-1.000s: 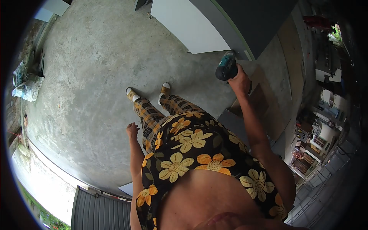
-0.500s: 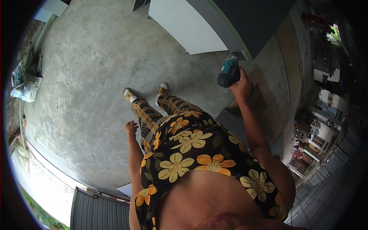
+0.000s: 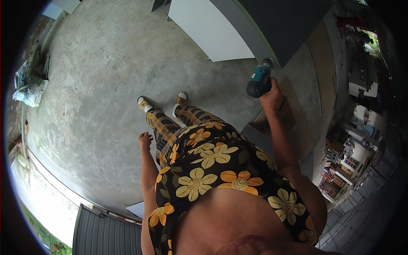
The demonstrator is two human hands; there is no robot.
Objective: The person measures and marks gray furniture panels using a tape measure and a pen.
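Note:
My right hand (image 3: 272, 98) is wrapped round the handle of a teal and black cordless drill (image 3: 259, 80). The drill's front end points at the lower corner of a large grey and white cabinet-like piece (image 3: 212, 32). Whether its tip touches the grey edge panel (image 3: 250, 36) cannot be made out. Down at my left side hangs my left hand (image 3: 145, 140), beside the plaid trousers, with its fingers curled in. Anything inside those fingers is too small or hidden to name.
Concrete floor (image 3: 93, 106) spreads ahead and to the left. Flat boards (image 3: 293, 123) lie at the right, beyond my right forearm. Far right are shelves with assorted goods (image 3: 344, 165). Plastic bags (image 3: 32, 91) sit at the left edge, and a grey ribbed shutter (image 3: 106, 233) is lower left.
The drill and my right hand have shifted slightly to the right, staying near the panel's corner. My left hand hangs in nearly the same place.

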